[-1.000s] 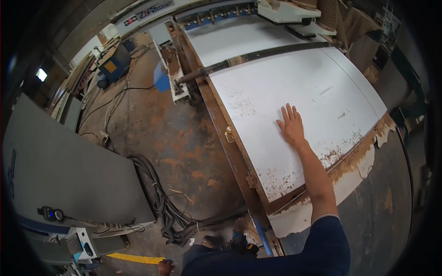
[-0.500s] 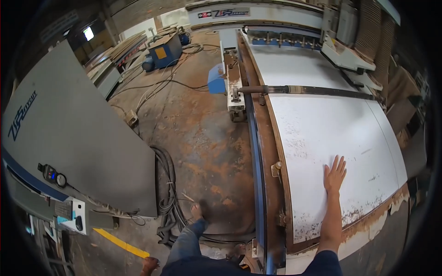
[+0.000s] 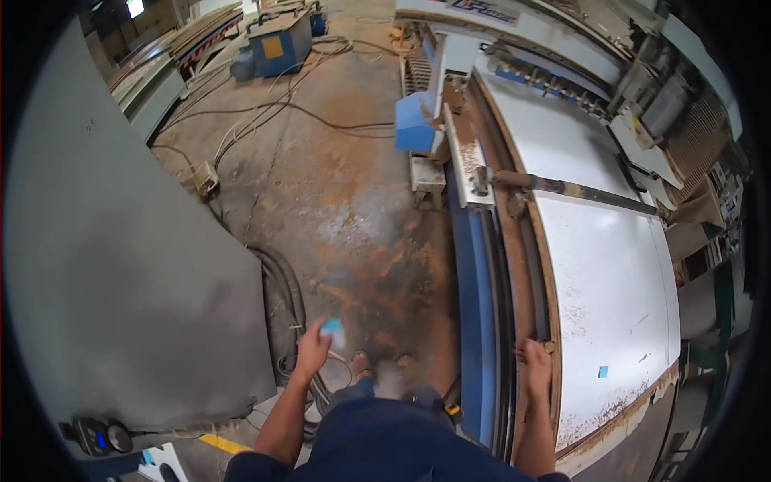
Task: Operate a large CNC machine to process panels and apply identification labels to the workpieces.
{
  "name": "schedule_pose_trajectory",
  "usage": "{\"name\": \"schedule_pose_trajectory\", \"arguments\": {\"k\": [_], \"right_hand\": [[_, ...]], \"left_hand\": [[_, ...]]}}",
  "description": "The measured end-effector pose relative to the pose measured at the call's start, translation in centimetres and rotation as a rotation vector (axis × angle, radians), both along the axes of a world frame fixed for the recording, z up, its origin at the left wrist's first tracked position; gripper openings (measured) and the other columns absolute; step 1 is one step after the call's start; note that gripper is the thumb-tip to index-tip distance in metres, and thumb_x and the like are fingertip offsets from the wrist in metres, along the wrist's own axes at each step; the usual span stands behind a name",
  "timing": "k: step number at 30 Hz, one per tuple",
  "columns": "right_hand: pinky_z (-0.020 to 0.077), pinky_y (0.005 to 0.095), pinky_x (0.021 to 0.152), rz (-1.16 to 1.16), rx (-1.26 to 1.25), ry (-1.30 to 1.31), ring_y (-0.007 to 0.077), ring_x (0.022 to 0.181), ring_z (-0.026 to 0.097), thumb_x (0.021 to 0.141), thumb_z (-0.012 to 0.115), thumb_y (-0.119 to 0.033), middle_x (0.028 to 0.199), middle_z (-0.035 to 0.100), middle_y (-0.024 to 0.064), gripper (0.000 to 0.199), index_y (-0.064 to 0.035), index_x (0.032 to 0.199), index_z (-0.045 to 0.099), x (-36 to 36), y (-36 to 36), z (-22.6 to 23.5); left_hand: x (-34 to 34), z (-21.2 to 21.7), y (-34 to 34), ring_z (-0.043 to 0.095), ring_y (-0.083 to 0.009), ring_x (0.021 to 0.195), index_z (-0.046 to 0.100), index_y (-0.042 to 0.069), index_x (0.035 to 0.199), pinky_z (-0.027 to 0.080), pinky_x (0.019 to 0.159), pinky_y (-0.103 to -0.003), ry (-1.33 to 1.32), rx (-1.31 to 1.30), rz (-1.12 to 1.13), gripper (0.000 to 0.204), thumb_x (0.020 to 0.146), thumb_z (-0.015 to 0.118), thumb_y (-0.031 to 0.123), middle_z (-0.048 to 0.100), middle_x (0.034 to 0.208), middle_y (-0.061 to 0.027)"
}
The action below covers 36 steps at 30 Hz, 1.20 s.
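Observation:
In front of me on the left, my left hand (image 3: pixel 313 350) pinches a small light-blue piece (image 3: pixel 331 327), smeared by motion; I cannot tell its exact kind. My right hand (image 3: pixel 534 363) is over the brown side rail (image 3: pixel 526 293) of a large flatbed machine, next to a small brass-coloured knob (image 3: pixel 549 347). Its fingers look partly bent and slightly blurred, and whether they touch the rail is unclear. A white sheet (image 3: pixel 610 297) covers the machine bed to the right of that hand. On the sheet lies a small teal square (image 3: pixel 603 372), with brown debris scattered nearby.
A dark pipe (image 3: pixel 590 193) crosses above the sheet. The machine's gantry (image 3: pixel 514 24) spans the far end. At the left stands a grey cabinet (image 3: pixel 136 265), with thick black hoses (image 3: pixel 281 281) beside it. Cables and a blue pump unit (image 3: pixel 279 46) lie farther off on the dusty floor.
My right hand has left the white sheet for the machine's side rail. My left hand has risen from the lower edge, holding the light-blue piece. A teal square now shows on the sheet.

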State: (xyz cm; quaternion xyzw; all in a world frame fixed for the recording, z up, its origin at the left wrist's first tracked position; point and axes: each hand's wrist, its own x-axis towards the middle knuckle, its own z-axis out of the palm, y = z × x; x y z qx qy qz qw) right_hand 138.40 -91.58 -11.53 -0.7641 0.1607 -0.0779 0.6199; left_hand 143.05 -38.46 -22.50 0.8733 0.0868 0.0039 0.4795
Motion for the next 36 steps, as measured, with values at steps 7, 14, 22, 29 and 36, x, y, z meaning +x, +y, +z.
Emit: {"name": "schedule_pose_trajectory", "arguments": {"k": [7,14,22,29,36], "right_hand": [[0.0515,0.0352,0.097,0.663,0.537,0.203,0.0239,0.109,0.067,0.107,0.049,-0.035,0.118,0.069,0.0187,0.048,0.0066,0.131,0.057,20.0,26.7,4.7],[0.0492,0.0398,0.100,0.843,0.887,0.209,0.0248,0.117,0.063,0.102,0.060,-0.031,0.124,0.067,0.0169,0.050,0.0019,0.139,0.052,38.9,40.4,6.1],[0.0477,0.0241,0.082,0.888,0.421,0.093,0.0070,0.089,0.061,0.094,0.069,-0.007,0.096,0.068,0.0007,0.036,-0.0021,0.128,0.062,58.3,50.0,9.4],[0.0500,0.0240,0.080,0.719,0.341,0.007,0.0073,0.089,0.062,0.093,0.069,-0.008,0.101,0.070,0.0014,0.031,-0.0020,0.124,0.065,69.8,53.0,9.7],[0.0452,0.0242,0.068,0.680,0.175,0.210,0.0048,0.077,0.056,0.094,0.071,-0.018,0.085,0.066,-0.0033,0.019,-0.0046,0.107,0.072,81.4,57.7,7.5]], "left_hand": [[15.2,18.2,1.4,0.066,-0.0118,0.092,0.024,0.000,0.157,0.050,0.084,-0.027,-0.188,-0.578,-0.101,0.076,0.095,0.066,0.012,0.074,0.098,-0.0138],[27.4,19.6,8.6,0.063,-0.0080,0.101,0.010,0.005,0.162,0.047,0.091,-0.025,-0.113,-0.446,-0.164,0.085,0.096,0.065,0.006,0.074,0.107,-0.0057],[44.3,21.7,16.7,0.060,-0.0067,0.091,0.059,0.001,0.134,0.049,0.084,-0.026,0.088,-0.378,-0.147,0.040,0.097,0.067,0.013,0.072,0.099,-0.0018],[58.2,19.9,20.2,0.058,-0.0044,0.086,0.069,0.000,0.115,0.048,0.077,-0.025,0.067,-0.576,-0.273,0.022,0.100,0.063,0.016,0.070,0.095,0.0018],[74.7,15.8,27.3,0.054,-0.0032,0.079,0.070,0.002,0.108,0.044,0.067,-0.025,0.180,-0.452,-0.574,0.021,0.099,0.065,0.020,0.067,0.087,0.0046]]}}
